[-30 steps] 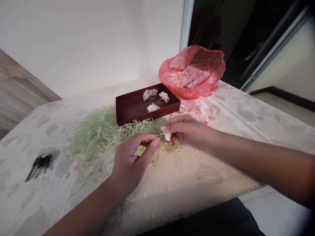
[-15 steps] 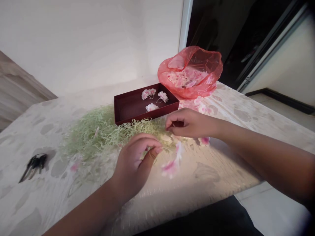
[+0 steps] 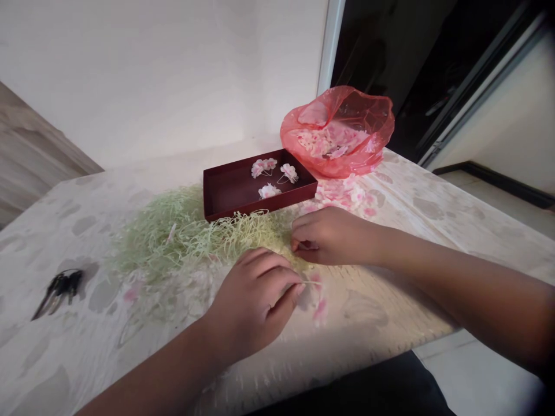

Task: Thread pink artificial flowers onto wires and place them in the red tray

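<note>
My left hand [image 3: 255, 306] pinches a thin pale strand between thumb and forefinger. Pink-and-white artificial flowers [image 3: 320, 311], blurred by motion, hang at the far end of that strand. Farther back, my right hand [image 3: 336, 236] has its fingers curled closed over the tabletop; what they hold, if anything, is hidden. Pale green shredded filler [image 3: 173, 231] lies in a loose heap left of and behind my hands. Beyond the heap stands a dark red box [image 3: 234, 211], with a few pink-and-white flower pieces [image 3: 269, 190] on wire inside its right part.
A red plastic bag [image 3: 299, 156] of pink petals stands open behind the box's right corner. More loose petals [image 3: 358, 196] lie in front of the bag. Keys [image 3: 63, 288] rest on the patterned tablecloth [image 3: 39, 248] at left. A white wall [image 3: 173, 75] rises behind the table.
My left hand has moved right and a little nearer, and the hanging flowers swung right with it. My right hand has come slightly lower, its fingers still curled.
</note>
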`<action>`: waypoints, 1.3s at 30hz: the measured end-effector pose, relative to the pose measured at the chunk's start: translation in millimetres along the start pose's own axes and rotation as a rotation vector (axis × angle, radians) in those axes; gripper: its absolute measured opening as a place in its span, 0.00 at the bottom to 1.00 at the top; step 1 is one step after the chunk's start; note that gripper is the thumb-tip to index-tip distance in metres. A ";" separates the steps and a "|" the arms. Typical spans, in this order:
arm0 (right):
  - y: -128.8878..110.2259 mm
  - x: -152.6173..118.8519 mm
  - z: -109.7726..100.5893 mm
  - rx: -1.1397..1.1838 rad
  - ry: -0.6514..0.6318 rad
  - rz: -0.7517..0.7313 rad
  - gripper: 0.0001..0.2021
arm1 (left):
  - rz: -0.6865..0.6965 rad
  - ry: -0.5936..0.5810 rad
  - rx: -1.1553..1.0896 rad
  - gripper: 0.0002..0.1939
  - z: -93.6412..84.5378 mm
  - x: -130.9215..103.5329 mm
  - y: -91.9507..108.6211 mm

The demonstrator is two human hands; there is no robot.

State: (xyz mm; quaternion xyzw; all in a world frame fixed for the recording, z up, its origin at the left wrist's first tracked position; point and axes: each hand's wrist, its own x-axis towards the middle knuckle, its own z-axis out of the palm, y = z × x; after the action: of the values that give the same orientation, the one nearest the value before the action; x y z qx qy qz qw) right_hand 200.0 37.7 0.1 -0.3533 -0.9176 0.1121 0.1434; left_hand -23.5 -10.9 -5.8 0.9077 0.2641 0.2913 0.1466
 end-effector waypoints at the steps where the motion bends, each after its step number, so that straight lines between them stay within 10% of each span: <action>1: -1.3 0.0 0.6 -0.020 -0.004 0.007 0.05 | -0.001 0.000 0.030 0.04 0.6 -0.1 -0.8; 15: 6.6 1.8 -7.3 0.422 0.160 0.179 0.06 | -0.139 0.104 0.077 0.04 0.4 -0.7 -2.5; 21: 12.8 4.5 -9.2 0.427 0.073 0.008 0.08 | -0.122 0.007 0.125 0.05 2.4 -1.8 -4.7; 32: 20.6 3.2 -18.7 0.630 0.232 0.400 0.05 | -0.147 0.018 0.112 0.04 0.4 -1.4 -2.9; 39: 22.6 2.3 -20.8 0.461 0.057 0.198 0.02 | -0.169 0.020 0.098 0.03 -0.7 0.4 -1.7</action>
State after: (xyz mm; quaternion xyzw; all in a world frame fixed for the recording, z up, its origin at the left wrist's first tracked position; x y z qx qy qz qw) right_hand 219.4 57.8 13.0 -0.4022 -0.8244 0.3222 0.2342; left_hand -24.3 -9.2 -5.8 0.8853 0.3550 0.2738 0.1236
